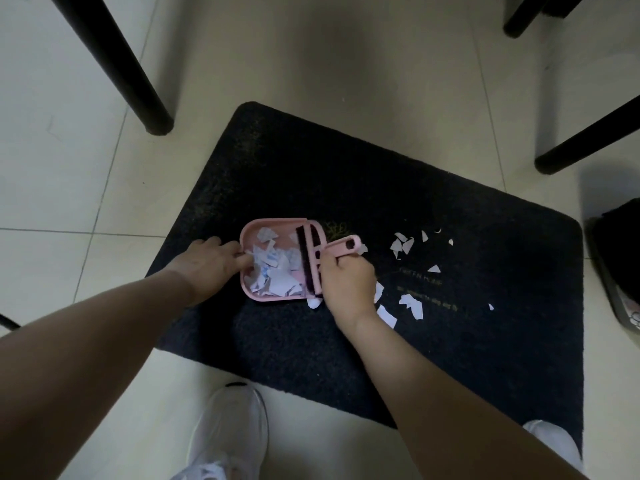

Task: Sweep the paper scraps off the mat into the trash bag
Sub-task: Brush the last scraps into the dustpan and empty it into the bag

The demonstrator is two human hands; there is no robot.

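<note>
A person crouches over a dark, rounded-corner floor mat (346,188) on pale tiles, the left hand (204,265) gripping the rear rim of a small pink plastic dustpan (258,230) whose tray is heaped with torn white paper scraps (273,271). The right hand (346,282), fingers curled, grasps the handle of a pink hand brush (332,252) just to the right of the pan; the brush's dark bristle strip stands across the pan's open mouth, running roughly away from the person, while the looped handle end points up and to the right. The pan rests on the mat, mouth facing right. More loose white paper scraps (401,245) lie scattered on the mat right of the brush hand, some partly hidden beneath the wrist. A dark object at the right edge, possibly the black trash bag (620,258), is cut off by the frame and hard to make out. Faint gold lettering on the mat is illegible. Black furniture legs (138,88) stand at the mat's far corners, and a white shoe (228,438) shows at bottom.
</note>
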